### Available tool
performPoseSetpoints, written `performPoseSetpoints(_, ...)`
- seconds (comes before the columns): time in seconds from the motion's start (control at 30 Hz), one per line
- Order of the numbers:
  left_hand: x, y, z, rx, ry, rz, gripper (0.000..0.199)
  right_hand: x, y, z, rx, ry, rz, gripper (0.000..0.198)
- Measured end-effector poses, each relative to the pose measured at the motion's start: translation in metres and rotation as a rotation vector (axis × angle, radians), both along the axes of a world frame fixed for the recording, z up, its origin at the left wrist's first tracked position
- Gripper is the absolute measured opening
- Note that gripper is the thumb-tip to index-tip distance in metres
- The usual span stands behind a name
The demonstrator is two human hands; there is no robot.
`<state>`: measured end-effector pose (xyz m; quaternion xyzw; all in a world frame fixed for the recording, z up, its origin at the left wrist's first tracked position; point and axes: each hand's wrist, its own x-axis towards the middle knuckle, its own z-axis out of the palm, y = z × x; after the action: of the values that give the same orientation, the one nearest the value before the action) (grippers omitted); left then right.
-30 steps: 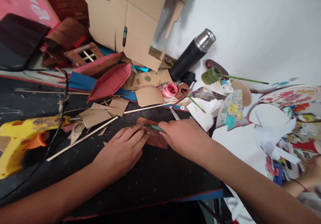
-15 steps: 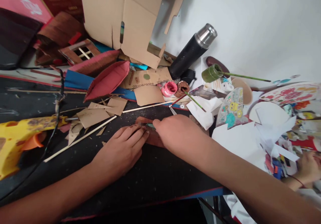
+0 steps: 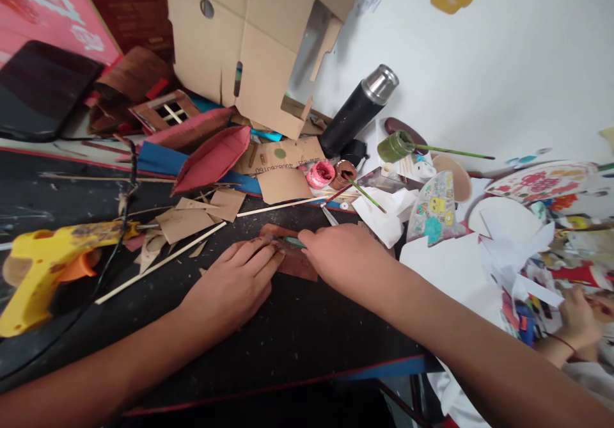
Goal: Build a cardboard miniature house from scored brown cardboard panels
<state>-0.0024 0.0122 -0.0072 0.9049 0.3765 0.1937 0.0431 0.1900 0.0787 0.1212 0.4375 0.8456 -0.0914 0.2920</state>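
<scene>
My left hand (image 3: 235, 274) lies palm down on the dark table, its flat fingers pressing on a small brown-painted cardboard piece (image 3: 298, 266). My right hand (image 3: 348, 252) is closed around a slim green tool that looks like a craft knife (image 3: 293, 241). The tool lies low over the cardboard, just right of my left fingertips, and its tip is hard to make out. Most of its handle is hidden in my right fist. Cardboard shows between and below the two hands; its left part is under my left fingers.
Left lies a yellow glue gun (image 3: 43, 268) with its cord, near cardboard scraps (image 3: 185, 223) and a thin wooden stick (image 3: 160, 263). Behind are a red boat-shaped piece (image 3: 211, 159), paint jars (image 3: 320, 174) and a black thermos (image 3: 350, 118). Another person's hand (image 3: 578, 319) is at far right.
The whole view has shifted slightly. My right hand has drawn a little to the right with the green tool, uncovering more cardboard. My left hand stays in place on it.
</scene>
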Motion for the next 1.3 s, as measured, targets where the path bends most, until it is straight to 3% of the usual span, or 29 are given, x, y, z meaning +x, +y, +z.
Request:
performPoseSetpoints(0.47,0.000,0.002,0.002,-0.013,0.012,0.010,0.040,-0.007,0.009,0.005,-0.120,-0.044,-0.035,0.019)
performPoseSetpoints(1.13,0.000,0.001,0.002,-0.018,0.014,0.008,0.040,-0.015,0.010,0.008,-0.128,-0.063,-0.044,0.025)
performPoseSetpoints(1.3,0.000,0.001,0.003,-0.023,0.012,0.001,0.040,0.000,-0.001,0.010,-0.043,-0.001,-0.026,0.021)
